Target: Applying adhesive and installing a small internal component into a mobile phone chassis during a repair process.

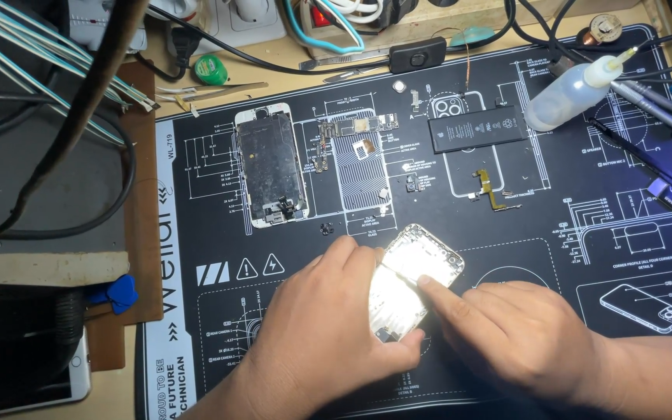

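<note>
Your left hand (322,336): clasped around the lower edge of the phone housing (410,281), thumb under it, fingers along its left side; your right hand (516,334): forefinger stretched out and pressing on the housing's bright inner face, the other fingers curled in, gripping nothing; housing: silver, emptied, lying tilted at the near middle of the black repair mat (554,233); further back on the mat: screen assembly (270,165), logic board (355,126), black battery (477,128), flex cable (491,189); far right: plastic squeeze bottle (573,92); left of the mat: blue pry picks (118,293).
</note>
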